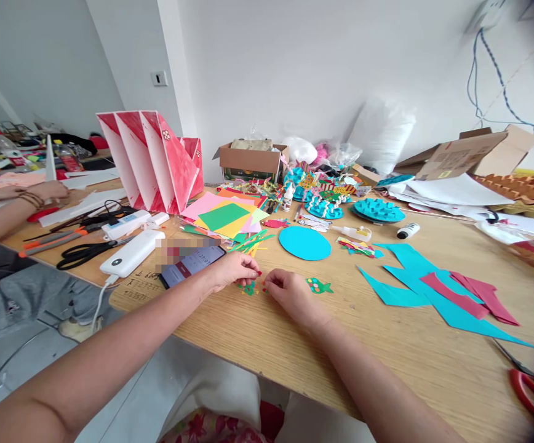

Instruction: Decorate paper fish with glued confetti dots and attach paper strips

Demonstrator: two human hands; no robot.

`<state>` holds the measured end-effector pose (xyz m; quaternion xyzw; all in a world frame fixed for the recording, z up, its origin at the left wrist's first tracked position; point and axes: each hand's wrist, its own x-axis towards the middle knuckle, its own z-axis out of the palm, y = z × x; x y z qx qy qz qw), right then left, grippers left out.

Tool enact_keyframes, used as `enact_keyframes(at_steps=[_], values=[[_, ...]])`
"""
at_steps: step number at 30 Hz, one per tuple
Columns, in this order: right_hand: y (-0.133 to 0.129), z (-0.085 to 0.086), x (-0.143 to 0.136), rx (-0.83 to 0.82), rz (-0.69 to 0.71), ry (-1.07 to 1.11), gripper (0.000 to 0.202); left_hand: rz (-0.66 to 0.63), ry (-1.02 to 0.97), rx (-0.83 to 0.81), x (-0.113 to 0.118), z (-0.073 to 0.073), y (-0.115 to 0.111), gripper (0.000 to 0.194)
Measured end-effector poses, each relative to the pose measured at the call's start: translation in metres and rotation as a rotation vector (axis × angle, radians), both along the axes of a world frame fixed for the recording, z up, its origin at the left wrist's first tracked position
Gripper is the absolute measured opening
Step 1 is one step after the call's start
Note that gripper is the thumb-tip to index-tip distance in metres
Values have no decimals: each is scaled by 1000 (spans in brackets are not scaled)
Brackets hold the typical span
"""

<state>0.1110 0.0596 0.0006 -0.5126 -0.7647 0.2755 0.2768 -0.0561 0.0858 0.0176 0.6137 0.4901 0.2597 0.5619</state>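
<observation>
My left hand [232,271] is closed in a pinch, with a tiny red paper piece [259,273] at its fingertips. Close beside it, my right hand [294,296] has its fingers pressed together just above the table; what they hold, if anything, is too small to make out. Small green and coloured paper bits [249,288] lie under the left fingers. Right of my right hand rests a green paper fish [320,286] with coloured dots. Beyond both hands a blue paper disc [304,243] lies flat.
Blue paper offcuts [426,280] and red-handled scissors [532,387] lie to the right. On the left are a phone [193,266], a white power bank [132,252] and black scissors [85,251]. Coloured sheets [225,216] and a glue bottle [354,232] lie farther back. Another person's hand [50,191] is far left.
</observation>
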Motion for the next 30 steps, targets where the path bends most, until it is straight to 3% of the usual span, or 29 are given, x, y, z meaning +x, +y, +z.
enact_keyframes(at_steps=[3, 7, 13, 24, 27, 30], values=[[0, 1, 0, 64, 66, -53, 20, 2, -1, 3, 0, 1, -1, 20], [3, 1, 3, 136, -10, -66, 16, -35, 18, 47, 3, 2, 0, 16], [2, 10, 4, 17, -44, 25, 15, -125, 73, 132, 9, -5, 2, 14], [5, 8, 7, 13, -77, 13, 15, -127, 43, 141, 15, -5, 2, 11], [8, 17, 22, 40, -86, 34, 17, -88, 1, 99, 16, -4, 2, 13], [13, 32, 54, 41, -142, 22, 19, -54, -50, 48, 17, -5, 2, 16]])
